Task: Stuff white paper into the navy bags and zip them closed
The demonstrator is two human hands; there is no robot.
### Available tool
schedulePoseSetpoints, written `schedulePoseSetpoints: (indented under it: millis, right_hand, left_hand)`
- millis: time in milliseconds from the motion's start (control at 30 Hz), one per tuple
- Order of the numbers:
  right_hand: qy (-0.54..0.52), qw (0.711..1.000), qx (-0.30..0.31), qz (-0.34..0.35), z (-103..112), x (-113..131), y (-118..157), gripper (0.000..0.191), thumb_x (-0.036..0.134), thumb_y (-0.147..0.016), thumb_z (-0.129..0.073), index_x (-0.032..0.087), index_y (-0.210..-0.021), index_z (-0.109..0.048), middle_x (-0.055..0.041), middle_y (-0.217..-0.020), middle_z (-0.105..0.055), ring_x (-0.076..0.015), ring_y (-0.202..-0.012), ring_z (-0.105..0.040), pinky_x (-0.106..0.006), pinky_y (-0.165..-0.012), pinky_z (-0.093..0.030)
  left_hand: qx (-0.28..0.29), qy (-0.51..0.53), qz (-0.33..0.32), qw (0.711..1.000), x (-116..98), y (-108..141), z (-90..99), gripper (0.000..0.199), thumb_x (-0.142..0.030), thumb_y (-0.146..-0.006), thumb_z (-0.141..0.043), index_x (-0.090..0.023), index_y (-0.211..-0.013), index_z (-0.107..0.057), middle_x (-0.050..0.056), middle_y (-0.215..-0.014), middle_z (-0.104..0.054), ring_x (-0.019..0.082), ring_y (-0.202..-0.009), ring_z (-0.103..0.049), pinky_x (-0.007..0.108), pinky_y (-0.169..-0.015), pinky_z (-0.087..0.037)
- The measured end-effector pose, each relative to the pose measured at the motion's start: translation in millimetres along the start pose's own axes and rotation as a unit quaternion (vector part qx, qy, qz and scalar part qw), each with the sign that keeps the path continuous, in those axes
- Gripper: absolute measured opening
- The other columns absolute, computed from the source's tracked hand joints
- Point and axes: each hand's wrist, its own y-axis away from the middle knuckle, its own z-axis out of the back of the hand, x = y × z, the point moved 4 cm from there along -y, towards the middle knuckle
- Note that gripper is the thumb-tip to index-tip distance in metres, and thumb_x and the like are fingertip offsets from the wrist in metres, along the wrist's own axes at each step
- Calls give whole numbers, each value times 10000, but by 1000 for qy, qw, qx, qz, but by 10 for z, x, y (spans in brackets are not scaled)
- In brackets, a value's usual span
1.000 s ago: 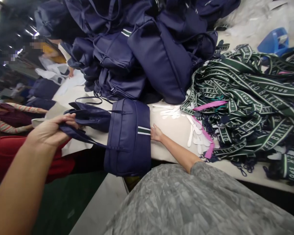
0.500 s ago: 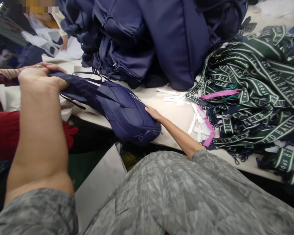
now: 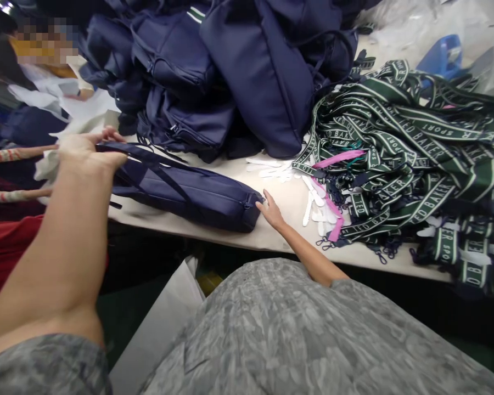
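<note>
A navy bag (image 3: 197,192) lies on its side along the table's front edge, its zip facing up and its straps trailing over the left part. At its left end, my left hand (image 3: 93,151) is closed, with a strap between thumb and fingers. My right hand (image 3: 273,213) is at the bag's right end with thumb and fingers apart. Its fingertips are at or against the zip end; actual contact is hard to make out. White strips (image 3: 313,203) and a pink ribbon (image 3: 335,216) lie to the right of that hand.
Navy bags (image 3: 247,71) are heaped behind. A pile of green lettered straps (image 3: 395,159) with metal clips covers the right side. A blue object (image 3: 447,55) stands at the back right. Another person's striped sleeves (image 3: 12,156) reach in from the left; someone else is farther back.
The bag has turned from showing its front panel to lying zip side up, fully on the table. My right hand has shifted to its end, fingers spreading. The view has swung slightly.
</note>
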Motion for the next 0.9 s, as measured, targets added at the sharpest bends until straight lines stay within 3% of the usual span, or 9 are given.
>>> schedulePoseSetpoints:
  millis: [100,233,333,433,533,600,767,833,900]
  right_hand:
    - [24,999,5,45,-40,-21,200,977,633,-775,-630,163,-1529,-223,-145,-1557,-284,-262,-1438,-275,-421,-1195,-209]
    - [97,989,59,95,-174,-50,265,1156,594,-678,-748,128,-1547,-145,-183,-1580,-200,-286,-1469,-183,-433,-1209,-145]
    - [139,981,76,108,-239,-74,196,1253,574,-623,-795,119,-1554,-90,-193,-1595,-121,-295,-1483,-114,-450,-1209,-125]
    - [165,977,88,107,-276,-71,124,1329,574,-572,-824,122,-1557,-54,-191,-1603,-61,-311,-1487,-67,-476,-1206,-97]
    - [172,975,100,103,-305,-38,89,1360,602,-538,-829,144,-1559,-57,-179,-1608,-38,-324,-1486,-49,-501,-1202,-59]
    - [153,978,100,101,-301,-12,68,1376,610,-518,-834,147,-1560,-65,-177,-1607,-52,-329,-1484,-57,-496,-1204,-53]
    - [25,994,101,41,-80,-16,-133,1058,679,-675,-696,174,-1517,-301,-136,-1526,-357,-281,-1420,-306,-424,-1193,-191]
    - [-25,994,106,2,70,-13,-295,827,722,-800,-521,223,-1453,-434,-84,-1448,-485,-241,-1377,-388,-418,-1186,-211]
    - [-59,992,109,-16,204,33,-492,757,744,-861,-378,239,-1413,-490,-57,-1415,-527,-216,-1374,-397,-430,-1193,-186]
  left_hand:
    - [4,43,92,995,69,150,-148,219,6,-942,-226,-141,-813,-324,58,-1084,-471,23,-858,-523,209,-849,-468]
    - [83,43,19,995,183,279,-283,304,-223,-1029,-91,-149,-855,-329,96,-1196,-460,65,-1000,-512,255,-912,-467]
    - [154,-44,-77,984,382,405,-331,332,-437,-1012,-309,-117,-1015,-398,69,-1188,-534,117,-1036,-512,331,-964,-457]
    - [213,-288,-206,911,682,571,-388,481,-462,-887,-582,-84,-1164,-472,85,-1236,-575,199,-1131,-500,395,-1064,-366]
    - [260,-428,-289,816,1074,667,-485,518,-464,-880,-555,-67,-1211,-519,161,-1299,-557,273,-1228,-470,425,-1098,-313]
    - [269,-441,-304,800,1322,648,-557,511,-454,-901,-500,-60,-1227,-524,198,-1309,-549,284,-1242,-468,442,-1094,-315]
    - [190,-395,-282,853,1682,521,-614,444,-376,-929,-454,-80,-1247,-545,207,-1391,-496,289,-1341,-399,485,-1142,-243]
    - [114,-339,-285,889,1740,580,-504,419,-367,-957,-399,-91,-1227,-560,192,-1383,-501,263,-1350,-396,440,-1159,-237]
    - [-14,-255,-218,942,1873,736,-276,433,-371,-980,-331,-105,-1262,-525,178,-1392,-480,239,-1356,-387,399,-1170,-232]
